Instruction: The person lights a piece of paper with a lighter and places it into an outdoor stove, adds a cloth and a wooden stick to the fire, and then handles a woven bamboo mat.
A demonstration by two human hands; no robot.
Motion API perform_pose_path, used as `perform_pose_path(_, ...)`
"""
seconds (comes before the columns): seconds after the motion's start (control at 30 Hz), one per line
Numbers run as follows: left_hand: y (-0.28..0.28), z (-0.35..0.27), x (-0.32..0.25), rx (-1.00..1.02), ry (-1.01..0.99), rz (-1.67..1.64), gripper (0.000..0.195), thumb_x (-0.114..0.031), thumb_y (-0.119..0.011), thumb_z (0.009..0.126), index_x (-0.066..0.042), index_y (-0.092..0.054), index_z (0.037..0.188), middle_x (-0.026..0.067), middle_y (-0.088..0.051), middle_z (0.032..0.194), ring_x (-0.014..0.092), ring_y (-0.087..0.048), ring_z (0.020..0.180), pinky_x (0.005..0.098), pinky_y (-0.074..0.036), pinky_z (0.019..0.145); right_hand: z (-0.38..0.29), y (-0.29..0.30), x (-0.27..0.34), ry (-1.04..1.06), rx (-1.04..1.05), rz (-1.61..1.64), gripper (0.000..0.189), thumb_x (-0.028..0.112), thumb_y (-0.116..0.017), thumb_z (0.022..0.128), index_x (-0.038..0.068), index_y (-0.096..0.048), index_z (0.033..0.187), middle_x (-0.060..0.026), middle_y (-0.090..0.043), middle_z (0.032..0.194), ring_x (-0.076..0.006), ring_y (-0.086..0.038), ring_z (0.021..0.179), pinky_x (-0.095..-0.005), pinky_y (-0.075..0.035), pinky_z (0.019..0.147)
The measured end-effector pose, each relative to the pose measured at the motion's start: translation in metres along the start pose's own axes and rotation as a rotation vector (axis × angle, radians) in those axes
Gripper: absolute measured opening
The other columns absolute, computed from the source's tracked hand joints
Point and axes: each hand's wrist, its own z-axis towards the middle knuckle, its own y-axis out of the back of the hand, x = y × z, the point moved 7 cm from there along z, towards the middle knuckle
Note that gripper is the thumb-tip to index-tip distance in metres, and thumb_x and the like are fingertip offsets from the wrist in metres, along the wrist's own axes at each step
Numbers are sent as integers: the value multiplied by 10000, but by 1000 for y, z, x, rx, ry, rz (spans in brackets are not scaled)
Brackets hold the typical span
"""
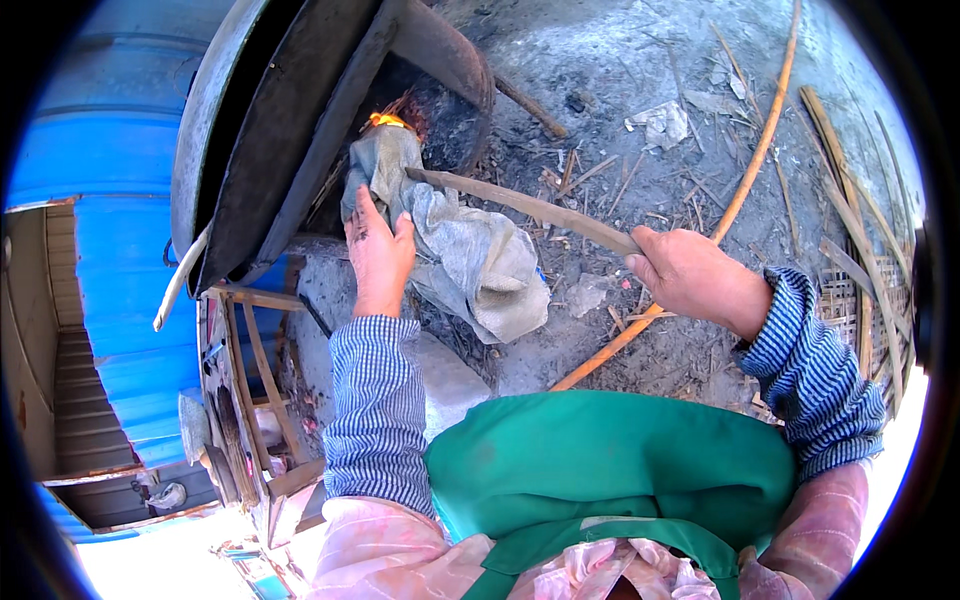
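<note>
A crumpled grey woven cloth or sack [480,255] lies at the mouth of a metal stove [450,52], its upper end touching the fire [390,120]. On that upper part rests my left hand [379,251], fingers spread, with a dark smudge on one finger; whether it grips the cloth is not clear. My right hand [686,274] is closed around the near end of a flat wooden stick [525,206]. The stick's far tip reaches the cloth beside my left hand.
A long orange-brown pole [757,157] curves over the ashy ground at right, among splinters and a crumpled scrap [664,124]. Wood strips [847,180] lie at far right. A large round metal lid or pan [214,112] stands at upper left, above a wooden frame [259,360].
</note>
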Motion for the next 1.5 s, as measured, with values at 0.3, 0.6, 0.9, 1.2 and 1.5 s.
perform_pose_path(0.3,-22,0,-27,-29,-350,93,428,-41,-546,800,66,-516,1214,225,-567,1210,362,-503,1131,433,-371,995,32,-18,11,-29,109,106,334,256,-449,957,-60,-540,1018,-261,-618,806,-431,-613,815,-507,-478,742)
perform_pose_path(0.6,22,13,-16,-228,-219,450,386,-65,-547,831,54,-548,1198,257,-391,1380,419,-362,1278,491,-382,993,39,-30,2,-14,77,167,335,263,-460,963,-61,-532,1008,-256,-596,746,-430,-607,741,-496,-471,685)
perform_pose_path(0.9,16,37,8,-108,-84,512,341,-40,-553,801,87,-556,1117,257,-410,1359,425,-392,1251,472,-362,1020,39,-34,-3,-27,93,222,349,276,-456,963,-60,-539,1008,-254,-599,756,-423,-607,748,-482,-476,698)
perform_pose_path(1.2,-4,31,24,-141,-178,370,283,-61,-550,823,94,-564,1059,210,-490,1221,397,-547,1030,425,-468,891,39,-34,0,-53,166,215,395,289,-400,969,-66,-567,1012,-256,-622,856,-415,-615,857,-490,-472,793)
perform_pose_path(1.5,-16,37,25,58,-52,503,357,-87,-525,841,86,-555,1152,178,-452,1363,350,-467,1176,430,-427,943,39,-39,0,-54,142,277,404,293,-402,967,-68,-570,1029,-257,-624,861,-408,-620,860,-480,-474,799)
